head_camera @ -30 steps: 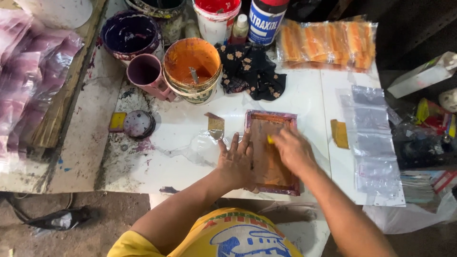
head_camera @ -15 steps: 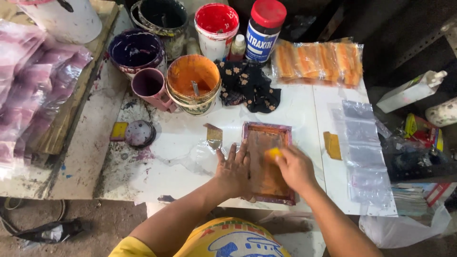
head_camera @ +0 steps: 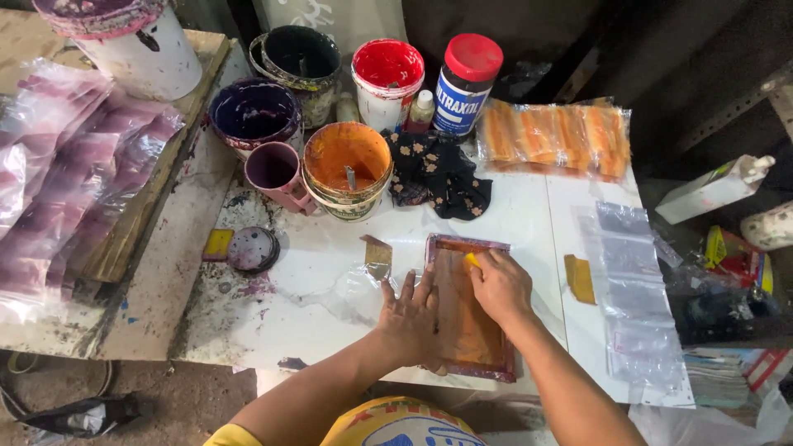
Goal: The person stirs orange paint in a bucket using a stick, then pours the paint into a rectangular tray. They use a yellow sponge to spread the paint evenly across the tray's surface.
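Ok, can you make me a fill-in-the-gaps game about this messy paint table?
1. The left hand presses flat on the small wooden-framed printing screen, whose mesh is stained ____.
2. The right hand pushes a small ____ squeegee on that screen.
3. The white bucket at the back holds ____ paint.

Missing words: orange; yellow; red

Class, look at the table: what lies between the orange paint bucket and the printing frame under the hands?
In the head view, between the orange paint bucket and the printing frame lies a small brownish scraper on white tabletop.
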